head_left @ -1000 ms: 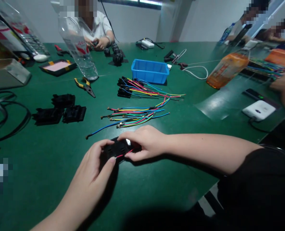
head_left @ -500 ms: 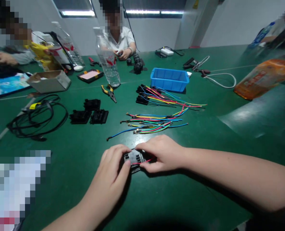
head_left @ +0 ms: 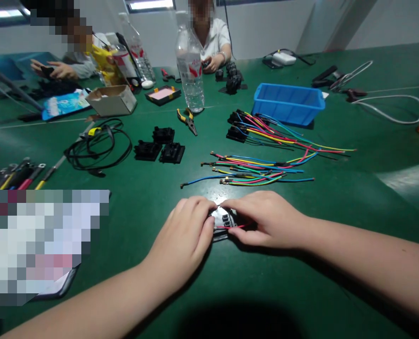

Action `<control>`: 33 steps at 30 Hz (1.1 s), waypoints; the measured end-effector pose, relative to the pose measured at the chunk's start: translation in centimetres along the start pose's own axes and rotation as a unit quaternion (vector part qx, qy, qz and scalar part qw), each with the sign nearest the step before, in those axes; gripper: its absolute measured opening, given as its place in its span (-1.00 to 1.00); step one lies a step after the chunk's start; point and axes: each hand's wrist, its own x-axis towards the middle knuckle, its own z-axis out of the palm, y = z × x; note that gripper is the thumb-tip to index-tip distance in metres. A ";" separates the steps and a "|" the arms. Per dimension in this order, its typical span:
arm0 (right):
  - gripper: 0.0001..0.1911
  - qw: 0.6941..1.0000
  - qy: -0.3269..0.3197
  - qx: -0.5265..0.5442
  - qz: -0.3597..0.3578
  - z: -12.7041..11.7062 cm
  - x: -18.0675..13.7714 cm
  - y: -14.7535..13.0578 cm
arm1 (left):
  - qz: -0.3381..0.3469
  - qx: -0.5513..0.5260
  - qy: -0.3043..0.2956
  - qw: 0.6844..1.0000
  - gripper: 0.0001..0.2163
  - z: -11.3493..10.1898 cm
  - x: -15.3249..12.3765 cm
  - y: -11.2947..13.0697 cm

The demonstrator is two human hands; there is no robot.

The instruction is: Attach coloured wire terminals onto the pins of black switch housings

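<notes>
A small black connector block sits on the green table between my two hands. My left hand curls round its left end, fingers closed on it. My right hand grips its right end and pinches a short red wire that runs into the block. Just beyond lies a loose bundle of coloured wires with metal terminals. Further back, more coloured wires run out of black connectors.
Three black connector housings lie left of centre, pliers and a water bottle behind them. A blue bin, a coiled black cable and a cardboard box stand around. Other people work at the far edge.
The view has swung to the left, showing more of the table's left side. Both hands keep hold of the block, with the left fingers now closed further over it.
</notes>
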 end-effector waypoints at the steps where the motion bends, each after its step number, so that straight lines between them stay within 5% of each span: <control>1: -0.71 1.000 0.001 0.002 -0.001 0.0 0.0 0.0 | 0.000 -0.008 0.006 1.000 -0.79 0.0 0.0 0.0; 18: -0.66 0.999 0.002 0.033 -0.012 -0.3 0.0 0.0 | -0.013 -0.054 0.007 0.998 -0.81 -0.1 0.1 -0.2; 27: -0.81 0.984 0.161 -0.067 0.043 0.1 -0.1 0.6 | -0.013 -0.049 0.010 0.999 -0.81 0.0 0.2 -0.2; 33: -0.74 0.978 0.174 -0.100 0.056 0.5 -0.2 0.9 | -0.015 -0.048 0.007 0.999 -0.81 -0.2 0.2 -0.2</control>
